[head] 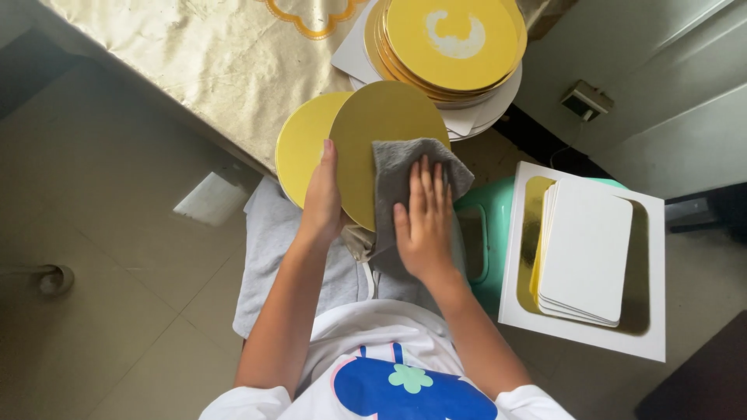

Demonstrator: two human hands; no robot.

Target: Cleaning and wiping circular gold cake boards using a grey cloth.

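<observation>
Right now the left hand (321, 194) grips the edge of a gold round board (366, 128) over the person's lap; right hand (424, 222), fingers spread flat, presses a grey cloth (405, 167) onto it; 2nd yellow disc (302, 144) just behind; stack of gold discs (451, 43) on desk (194, 54) beyond.

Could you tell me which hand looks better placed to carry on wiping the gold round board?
Probably the right hand: it lies flat on the grey cloth, pressing it against the gold round board. The left hand grips the board's edge, steadying it.
</observation>
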